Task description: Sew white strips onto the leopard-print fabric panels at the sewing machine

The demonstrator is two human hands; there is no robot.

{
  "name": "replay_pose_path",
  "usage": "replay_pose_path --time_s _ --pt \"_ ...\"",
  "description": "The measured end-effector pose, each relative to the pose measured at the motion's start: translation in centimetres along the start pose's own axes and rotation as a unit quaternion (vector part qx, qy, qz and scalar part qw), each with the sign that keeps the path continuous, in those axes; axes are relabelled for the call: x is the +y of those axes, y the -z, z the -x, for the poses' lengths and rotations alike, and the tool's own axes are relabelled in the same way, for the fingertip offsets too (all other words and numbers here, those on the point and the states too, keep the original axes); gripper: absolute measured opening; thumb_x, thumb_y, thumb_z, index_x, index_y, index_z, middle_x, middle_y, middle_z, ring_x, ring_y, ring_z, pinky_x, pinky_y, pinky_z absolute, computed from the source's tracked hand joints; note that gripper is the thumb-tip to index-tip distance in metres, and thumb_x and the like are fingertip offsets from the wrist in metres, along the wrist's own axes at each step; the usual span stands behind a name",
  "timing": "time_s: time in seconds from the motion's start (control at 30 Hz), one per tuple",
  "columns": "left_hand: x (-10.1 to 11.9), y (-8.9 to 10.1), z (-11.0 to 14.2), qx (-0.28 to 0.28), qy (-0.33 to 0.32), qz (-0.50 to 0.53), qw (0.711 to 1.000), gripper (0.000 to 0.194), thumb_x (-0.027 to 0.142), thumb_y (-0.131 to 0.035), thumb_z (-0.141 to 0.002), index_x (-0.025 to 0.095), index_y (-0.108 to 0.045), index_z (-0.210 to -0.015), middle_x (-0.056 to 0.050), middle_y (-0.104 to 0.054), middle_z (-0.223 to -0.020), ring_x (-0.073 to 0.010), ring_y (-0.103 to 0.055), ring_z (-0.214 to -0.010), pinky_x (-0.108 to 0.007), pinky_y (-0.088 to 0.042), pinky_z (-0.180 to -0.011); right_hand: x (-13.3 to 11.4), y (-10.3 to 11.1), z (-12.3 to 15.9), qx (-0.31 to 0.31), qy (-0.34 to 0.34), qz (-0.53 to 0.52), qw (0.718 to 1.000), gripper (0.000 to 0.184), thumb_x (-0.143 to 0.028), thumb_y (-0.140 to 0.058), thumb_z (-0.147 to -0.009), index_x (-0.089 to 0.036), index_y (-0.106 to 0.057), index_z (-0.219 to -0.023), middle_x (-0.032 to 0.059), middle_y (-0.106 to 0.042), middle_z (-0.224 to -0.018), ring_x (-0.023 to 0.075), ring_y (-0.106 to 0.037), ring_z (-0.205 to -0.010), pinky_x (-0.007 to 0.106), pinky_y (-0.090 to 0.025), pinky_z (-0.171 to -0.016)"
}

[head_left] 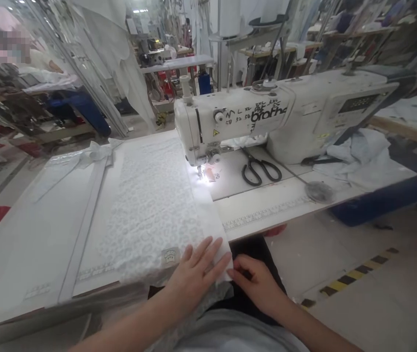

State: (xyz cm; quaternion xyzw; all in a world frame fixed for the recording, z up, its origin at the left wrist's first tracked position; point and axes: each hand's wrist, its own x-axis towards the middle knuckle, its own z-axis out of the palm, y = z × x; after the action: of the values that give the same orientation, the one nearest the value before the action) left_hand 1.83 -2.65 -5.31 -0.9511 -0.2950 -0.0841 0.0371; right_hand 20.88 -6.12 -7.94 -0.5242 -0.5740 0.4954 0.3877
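Note:
A pale grey leopard-print fabric (150, 200) with a plain white band (206, 210) along its right edge lies on the sewing table. Its band runs up to the lit needle area of a white sewing machine (230, 115). My left hand (197, 269) rests flat on the fabric near the table's front edge, fingers stretched out. A small square label (171, 255) shows just left of it. At the band's lower corner, my right hand (254, 281) pinches the fabric edge between thumb and fingers.
Black-handled scissors (262, 171) lie beside the needle area. A round-headed rod (318, 191) and crumpled white fabric (359, 159) are farther right. White strips (96, 151) lie on the table's left side. A person (43, 61) sits at the far left.

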Motion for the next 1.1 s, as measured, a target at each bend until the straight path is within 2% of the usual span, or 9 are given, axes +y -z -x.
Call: replay_pose_path --time_s 0.13,0.2,0.3,0.4,0.53,0.63,0.7,0.9,1.1 --pt "0.1 0.7 -0.5 0.165 0.01 0.09 0.982 0.035 0.02 -0.044 -0.087 0.02 -0.052 -0.122 -0.01 -0.059 -0.101 -0.0222 -0.054 -0.09 -0.036 -0.046 -0.078 -2.1 0.7 0.9 -0.063 0.011 -0.105 0.992 0.028 -0.036 -0.051 -0.087 -0.017 -0.056 -0.067 -0.0017 -0.052 -0.064 0.0127 -0.048 -0.063 0.024 -0.039 -0.061" --pt "-0.3 2.1 -0.5 0.234 0.054 0.123 0.963 0.034 0.017 -0.044 -0.087 0.025 -0.053 -0.12 -0.005 -0.056 -0.086 -0.017 -0.053 -0.077 -0.029 -0.046 -0.066 -1.5 0.8 0.1 -0.024 -0.001 -0.127 0.992 0.028 -0.039 -0.05 -0.087 -0.016 -0.061 -0.074 0.0016 -0.06 -0.072 0.0156 -0.054 -0.072 0.028 -0.043 -0.069" --pt "-0.8 4.4 -0.4 0.285 0.125 0.153 0.938 0.042 0.004 -0.044 -0.083 0.025 -0.052 -0.119 -0.004 -0.051 -0.084 -0.0134 -0.051 -0.072 -0.024 -0.044 -0.059 0.8 0.2 -2.1 0.042 -0.028 -0.145 0.988 0.027 -0.04 -0.064 -0.076 -0.016 -0.064 -0.09 0.0066 -0.063 -0.093 0.0216 -0.057 -0.091 0.036 -0.043 -0.084" --pt "-0.7 4.9 -0.2 0.253 0.091 0.196 0.943 0.039 0.002 -0.045 -0.081 0.023 -0.054 -0.114 -0.004 -0.052 -0.084 -0.0128 -0.051 -0.072 -0.024 -0.044 -0.059 2.3 -1.6 -3.5 0.013 -0.03 -0.169 0.985 0.037 -0.042 -0.071 -0.066 -0.017 -0.065 -0.092 0.0057 -0.065 -0.093 0.0233 -0.057 -0.093 0.038 -0.043 -0.086" --pt "0.0 1.9 0.2 0.164 -0.019 0.187 0.969 0.025 0.008 -0.045 -0.084 0.019 -0.057 -0.104 -0.004 -0.057 -0.077 -0.0145 -0.051 -0.07 -0.027 -0.044 -0.062 1.4 -3.3 -2.3 -0.044 -0.043 -0.214 0.975 0.035 -0.051 -0.063 -0.072 -0.017 -0.065 -0.077 -0.0004 -0.061 -0.066 0.0167 -0.057 -0.066 0.031 -0.048 -0.065" --pt "0.6 -0.4 0.7 0.118 -0.027 0.159 0.98 0.024 0.007 -0.045 -0.085 0.016 -0.057 -0.104 -0.005 -0.061 -0.081 -0.0154 -0.053 -0.072 -0.029 -0.045 -0.065 0.4 -2.9 -0.3 -0.047 -0.061 -0.228 0.971 0.034 -0.051 -0.061 -0.074 -0.017 -0.061 -0.072 -0.0034 -0.053 -0.059 0.0114 -0.049 -0.054 0.024 -0.042 -0.053" --pt "0.9 -1.0 0.8 0.102 -0.027 0.155 0.982 0.026 0.007 -0.045 -0.085 0.015 -0.056 -0.107 -0.005 -0.061 -0.085 -0.0159 -0.054 -0.076 -0.03 -0.046 -0.069 0.2 -2.4 0.8 -0.041 -0.074 -0.226 0.97 0.033 -0.049 -0.061 -0.074 -0.017 -0.057 -0.067 -0.0046 -0.049 -0.057 0.0096 -0.044 -0.051 0.022 -0.039 -0.05" --pt "1.4 0.1 0.3 0.132 -0.029 0.22 0.966 0.022 0.009 -0.043 -0.086 0.018 -0.057 -0.101 -0.003 -0.061 -0.081 -0.0136 -0.053 -0.073 -0.028 -0.045 -0.066 -0.3 -1.3 2.3 -0.047 -0.092 -0.181 0.978 0.032 -0.044 -0.06 -0.076 -0.017 -0.051 -0.06 -0.0043 -0.048 -0.054 0.01 -0.043 -0.051 0.022 -0.035 -0.051" --pt "1.6 0.5 -0.2 0.111 -0.039 0.247 0.962 0.02 0.008 -0.045 -0.086 0.017 -0.057 -0.1 -0.004 -0.06 -0.081 -0.0146 -0.052 -0.075 -0.029 -0.044 -0.068 -1.2 -0.8 2.8 -0.038 -0.073 -0.119 0.989 0.032 -0.038 -0.055 -0.08 -0.017 -0.052 -0.057 -0.003 -0.047 -0.055 0.011 -0.044 -0.054 0.023 -0.035 -0.052"
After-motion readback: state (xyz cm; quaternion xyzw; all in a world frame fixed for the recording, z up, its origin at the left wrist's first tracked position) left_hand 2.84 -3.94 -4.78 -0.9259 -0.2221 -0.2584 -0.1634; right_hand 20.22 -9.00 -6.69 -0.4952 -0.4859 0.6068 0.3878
